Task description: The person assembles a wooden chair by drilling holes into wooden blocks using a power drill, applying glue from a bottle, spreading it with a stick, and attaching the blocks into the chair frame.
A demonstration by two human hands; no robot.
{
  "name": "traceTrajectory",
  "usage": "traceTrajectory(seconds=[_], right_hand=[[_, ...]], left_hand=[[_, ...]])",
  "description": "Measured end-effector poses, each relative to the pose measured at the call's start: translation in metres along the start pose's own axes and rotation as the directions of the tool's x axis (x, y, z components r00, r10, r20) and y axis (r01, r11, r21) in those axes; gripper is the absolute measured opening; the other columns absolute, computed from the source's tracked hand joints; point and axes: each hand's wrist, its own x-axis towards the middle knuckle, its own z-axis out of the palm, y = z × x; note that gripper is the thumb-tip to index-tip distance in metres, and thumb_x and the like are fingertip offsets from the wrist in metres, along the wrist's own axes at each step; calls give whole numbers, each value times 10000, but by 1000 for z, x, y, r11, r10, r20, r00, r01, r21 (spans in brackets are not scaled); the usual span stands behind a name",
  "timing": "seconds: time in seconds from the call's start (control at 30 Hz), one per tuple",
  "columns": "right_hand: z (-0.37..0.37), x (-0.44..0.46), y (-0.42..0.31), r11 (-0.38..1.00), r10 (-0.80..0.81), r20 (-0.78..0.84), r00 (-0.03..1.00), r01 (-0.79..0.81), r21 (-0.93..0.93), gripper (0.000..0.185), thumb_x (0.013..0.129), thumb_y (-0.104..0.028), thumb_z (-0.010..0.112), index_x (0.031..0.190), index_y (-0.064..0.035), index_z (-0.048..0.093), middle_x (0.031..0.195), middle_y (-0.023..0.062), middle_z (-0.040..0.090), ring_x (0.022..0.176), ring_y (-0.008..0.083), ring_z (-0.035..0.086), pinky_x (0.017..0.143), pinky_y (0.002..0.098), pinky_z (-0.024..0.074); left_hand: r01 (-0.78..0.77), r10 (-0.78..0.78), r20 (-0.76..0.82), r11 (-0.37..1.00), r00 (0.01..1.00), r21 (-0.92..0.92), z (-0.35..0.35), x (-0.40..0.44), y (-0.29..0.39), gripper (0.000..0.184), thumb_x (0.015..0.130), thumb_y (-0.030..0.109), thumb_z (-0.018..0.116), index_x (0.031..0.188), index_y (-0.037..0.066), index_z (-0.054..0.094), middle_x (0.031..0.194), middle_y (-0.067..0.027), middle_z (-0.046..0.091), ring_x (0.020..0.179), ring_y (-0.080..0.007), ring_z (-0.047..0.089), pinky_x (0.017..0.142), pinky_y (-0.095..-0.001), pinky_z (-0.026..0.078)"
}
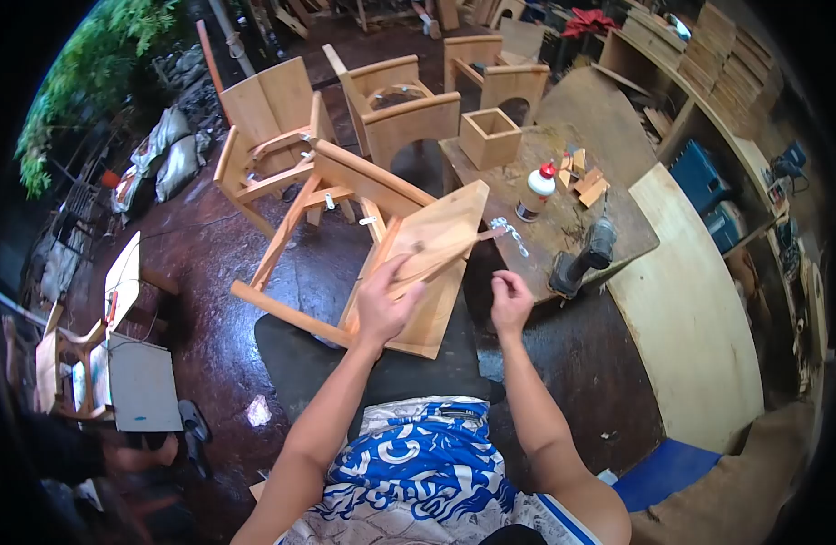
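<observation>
A wooden chair lies tipped over in front of me, with small metal brackets on its frame. My left hand is closed over its flat panel, around a thin wooden strip that points toward the table. To the right, my right hand hovers apart from the chair, thumb and fingers pinched together; anything between them is too small to make out. A pile of metal brackets lies on the table's near edge, just above that hand.
The worktable carries a glue bottle, a cordless drill, wood offcuts and a wooden box. More wooden chairs stand behind. A shelf runs along the right. Another person's hand shows at lower left.
</observation>
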Motion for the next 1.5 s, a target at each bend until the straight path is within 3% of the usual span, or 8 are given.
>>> traceTrajectory(seconds=[0.1, 0.27, 0.33, 0.57, 0.63, 0.97, 1.23, 1.5], right_hand=[[-34, 28, 81, 990, 140, -342, 929, -125, 65, 69, 877, -10, 638, 929, 2, 681, 848, 11, 651, 779, 93, 584, 709, 246, 485], [-99, 73, 66, 983, -18, -640, 768, -104, -153, 350, 797, -56, 714, 1120, 4, 593, 1030, 75, 626, 902, 168, 594, 805, 310, 488], [-101, 95, 61, 915, -281, -540, 793, 52, -400, 514, 746, -123, 768, 1186, 25, 549, 1094, 111, 608, 970, 232, 590, 857, 372, 479], [-101, 151, 76, 957, -8, -565, 825, -157, -243, 495, 709, -277, 840, 1010, 58, 633, 991, 197, 673, 908, 321, 658, 845, 437, 495], [-107, 160, 98, 926, -183, -558, 809, -49, -374, 499, 723, -306, 848, 971, 70, 633, 978, 182, 680, 873, 305, 666, 810, 416, 508], [-117, 158, 117, 903, -211, -566, 797, -63, -425, 533, 733, -243, 845, 1074, 76, 588, 966, 158, 672, 894, 291, 657, 848, 396, 506], [-174, 112, 7, 989, 50, -190, 981, -74, -125, 342, 695, 26, 763, 1012, -23, 646, 878, 31, 654, 766, 149, 624, 697, 299, 513], [-200, 110, -76, 798, 539, 140, 831, -450, -401, 359, 600, 97, 648, 934, -30, 615, 727, 25, 591, 576, 122, 558, 512, 302, 444]], left_hand=[[-115, 88, 240, 988, 967, 104, 41, 60, 23, 512, 789, 287, 768, 1208, 35, 617, 1101, -186, 680, 984, -313, 681, 862, -395, 531], [-204, 34, 558, 948, 829, 244, 134, 79, 12, 436, 843, 304, 710, 1161, 35, 581, 1087, -182, 659, 1009, -345, 644, 860, -443, 511], [-204, -7, 605, 938, 796, 279, 160, 79, 3, 433, 848, 312, 707, 1148, 31, 573, 1067, -182, 658, 999, -355, 645, 855, -451, 512], [-154, -131, 649, 919, 749, 363, 195, 76, -3, 409, 872, 319, 689, 1112, 17, 552, 1023, -192, 648, 951, -395, 653, 818, -492, 527], [-159, -139, 663, 916, 735, 368, 196, 77, -2, 411, 871, 319, 690, 1107, 11, 553, 1027, -199, 649, 942, -392, 657, 818, -491, 529], [-254, -55, 676, 902, 735, 349, 193, 75, -19, 342, 784, 244, 730, 955, -27, 611, 894, -222, 690, 832, -364, 697, 771, -435, 566], [-329, -16, 661, 858, 750, 394, 210, 86, -34, 260, 643, 93, 644, 881, -8, 617, 787, -202, 688, 732, -354, 703, 690, -422, 582], [-488, 100, 716, 795, 691, 360, 207, 88, -33, 324, 686, 316, 783, 810, 33, 684, 690, -168, 685, 656, -317, 704, 613, -416, 552]])
